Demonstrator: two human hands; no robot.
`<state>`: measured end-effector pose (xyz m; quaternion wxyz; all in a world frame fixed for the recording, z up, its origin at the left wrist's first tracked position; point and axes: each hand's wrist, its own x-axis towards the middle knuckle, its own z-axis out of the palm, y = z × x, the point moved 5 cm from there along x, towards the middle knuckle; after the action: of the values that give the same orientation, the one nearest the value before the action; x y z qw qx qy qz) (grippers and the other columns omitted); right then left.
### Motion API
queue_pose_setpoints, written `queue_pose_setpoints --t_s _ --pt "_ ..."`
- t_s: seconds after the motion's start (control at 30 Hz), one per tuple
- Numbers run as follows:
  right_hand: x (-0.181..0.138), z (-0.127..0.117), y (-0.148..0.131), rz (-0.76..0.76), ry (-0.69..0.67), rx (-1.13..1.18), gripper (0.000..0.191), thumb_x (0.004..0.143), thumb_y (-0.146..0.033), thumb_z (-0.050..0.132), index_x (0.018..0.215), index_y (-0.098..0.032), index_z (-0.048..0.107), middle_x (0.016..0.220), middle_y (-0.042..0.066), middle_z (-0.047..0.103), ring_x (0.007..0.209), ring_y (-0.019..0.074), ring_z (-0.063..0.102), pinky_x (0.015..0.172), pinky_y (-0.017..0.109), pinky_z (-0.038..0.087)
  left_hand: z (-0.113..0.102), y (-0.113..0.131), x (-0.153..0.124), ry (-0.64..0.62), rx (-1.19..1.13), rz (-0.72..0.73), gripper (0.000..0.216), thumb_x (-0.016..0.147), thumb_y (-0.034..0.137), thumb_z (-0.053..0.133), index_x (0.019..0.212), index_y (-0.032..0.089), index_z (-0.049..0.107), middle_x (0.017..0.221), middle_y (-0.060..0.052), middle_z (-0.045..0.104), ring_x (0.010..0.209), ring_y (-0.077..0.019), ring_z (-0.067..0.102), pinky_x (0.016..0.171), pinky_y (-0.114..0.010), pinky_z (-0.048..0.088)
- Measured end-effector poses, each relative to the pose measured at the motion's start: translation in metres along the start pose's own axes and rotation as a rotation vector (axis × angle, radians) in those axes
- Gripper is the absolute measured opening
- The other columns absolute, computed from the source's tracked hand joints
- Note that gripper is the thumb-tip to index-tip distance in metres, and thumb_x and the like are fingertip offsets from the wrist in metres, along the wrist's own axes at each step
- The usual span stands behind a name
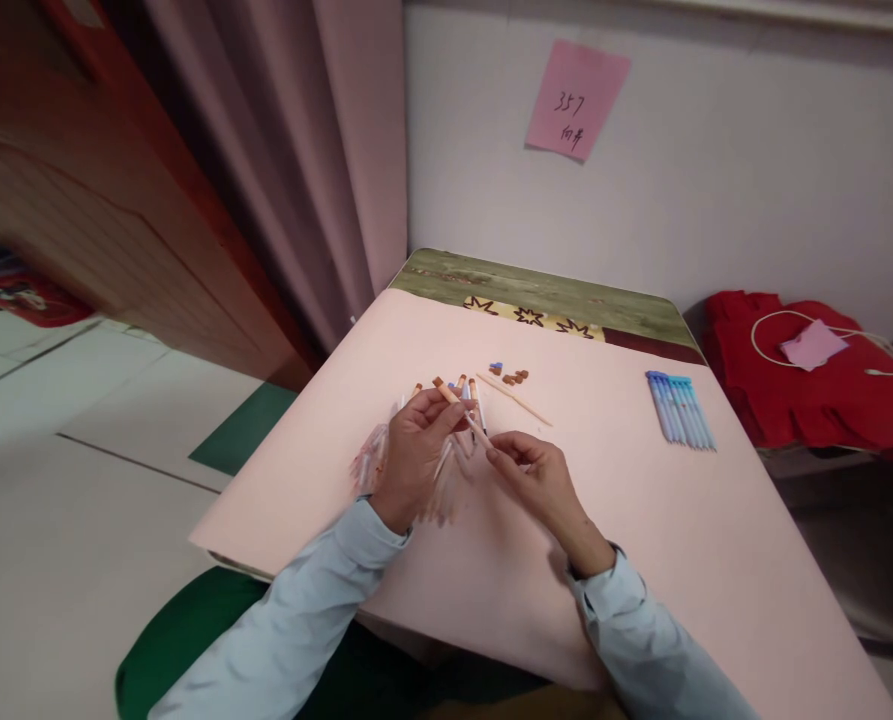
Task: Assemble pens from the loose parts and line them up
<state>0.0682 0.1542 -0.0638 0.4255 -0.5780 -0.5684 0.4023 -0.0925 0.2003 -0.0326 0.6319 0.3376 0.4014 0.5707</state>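
My left hand (414, 450) is closed round a thin pen barrel with a brown tip (446, 391), held up over the pink table cover (641, 520). My right hand (540, 475) pinches the lower end of the same pen or its refill; I cannot tell which. Under and beside my left hand lies a loose heap of clear pen barrels (375, 462) with brown and blue ends. Small brown and blue caps (512, 376) lie just beyond the hands, next to a thin straw-coloured refill (517, 401).
A neat row of blue pens (680, 408) lies at the right of the table. A red cloth with a white cord and pink slip (806, 370) sits on a seat at right. Pink note on the wall (577, 98). Curtain and wooden door at left.
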Motion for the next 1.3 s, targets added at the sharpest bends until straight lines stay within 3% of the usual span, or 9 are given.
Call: queue_pose_setpoints --t_s 0.17,0.33,0.43,0.57,0.7,0.9,1.07,1.3 --pt "0.0 0.006 0.004 0.043 -0.069 0.201 0.027 0.085 -0.042 0.066 0.096 -0.018 0.071 0.079 0.003 0.069 0.067 0.0143 0.06 0.058 0.024 0.045 -0.001 -0.007 0.001 -0.007 -0.046 -0.04 0.026 0.07 0.029 0.082 0.088 0.015 0.071 0.087 -0.006 0.075 0.077 -0.0153 0.068 0.078 -0.029 0.052" --pt "-0.001 0.001 -0.004 -0.035 0.082 0.19 0.022 0.085 -0.039 0.068 0.093 -0.018 0.067 0.08 0.003 0.068 0.068 0.0135 0.059 0.061 0.024 0.046 -0.001 -0.019 -0.001 -0.032 -0.096 -0.119 0.022 0.069 0.027 0.082 0.08 0.014 0.07 0.086 -0.006 0.073 0.08 -0.0149 0.067 0.08 -0.029 0.053" --pt "-0.004 -0.005 -0.015 -0.18 0.209 0.025 0.014 0.087 -0.034 0.066 0.089 -0.019 0.067 0.076 0.001 0.067 0.067 0.0134 0.059 0.063 0.026 0.047 -0.002 -0.024 -0.002 -0.042 -0.124 -0.155 0.02 0.071 0.027 0.081 0.079 0.014 0.069 0.087 -0.007 0.074 0.083 -0.0161 0.068 0.082 -0.029 0.054" --pt "-0.015 -0.01 -0.037 -0.506 0.395 -0.285 0.004 0.087 -0.022 0.066 0.091 -0.02 0.066 0.079 0.002 0.069 0.072 0.015 0.062 0.068 0.028 0.051 -0.002 -0.03 -0.008 -0.027 -0.226 -0.282 0.017 0.076 0.026 0.078 0.084 0.014 0.069 0.092 -0.008 0.075 0.083 -0.0163 0.069 0.082 -0.029 0.055" --pt "-0.025 -0.009 -0.051 -0.762 0.488 -0.49 0.016 0.085 -0.014 0.069 0.1 -0.021 0.064 0.086 0.005 0.073 0.078 0.0173 0.067 0.072 0.03 0.053 0.002 -0.034 -0.015 -0.031 -0.296 -0.426 0.012 0.083 0.023 0.071 0.086 0.012 0.07 0.095 -0.01 0.075 0.086 -0.0176 0.07 0.085 -0.032 0.057" --pt "-0.024 -0.012 -0.05 -0.715 0.511 -0.505 0.006 0.088 -0.021 0.069 0.092 -0.02 0.065 0.077 0.003 0.071 0.068 0.0154 0.066 0.065 0.028 0.052 0.001 -0.032 -0.014 -0.011 -0.302 -0.403 0.009 0.085 0.021 0.07 0.088 0.012 0.07 0.093 -0.009 0.075 0.084 -0.0161 0.07 0.083 -0.03 0.057" --pt "-0.021 -0.013 -0.043 -0.612 0.498 -0.481 0.01 0.089 -0.027 0.069 0.083 -0.02 0.066 0.068 0.0 0.07 0.058 0.0123 0.061 0.058 0.025 0.048 -0.001 -0.032 -0.013 -0.016 -0.262 -0.331 0.014 0.081 0.022 0.074 0.089 0.012 0.07 0.093 -0.009 0.074 0.085 -0.0161 0.07 0.083 -0.028 0.056" --pt "-0.019 -0.008 -0.043 -0.63 0.397 -0.481 0.016 0.088 -0.027 0.067 0.102 -0.02 0.065 0.082 0.004 0.071 0.071 0.0166 0.065 0.067 0.029 0.051 -0.004 -0.036 -0.012 -0.003 -0.267 -0.306 0.015 0.079 0.023 0.075 0.089 0.013 0.069 0.091 -0.007 0.074 0.083 -0.0153 0.07 0.081 -0.027 0.056"
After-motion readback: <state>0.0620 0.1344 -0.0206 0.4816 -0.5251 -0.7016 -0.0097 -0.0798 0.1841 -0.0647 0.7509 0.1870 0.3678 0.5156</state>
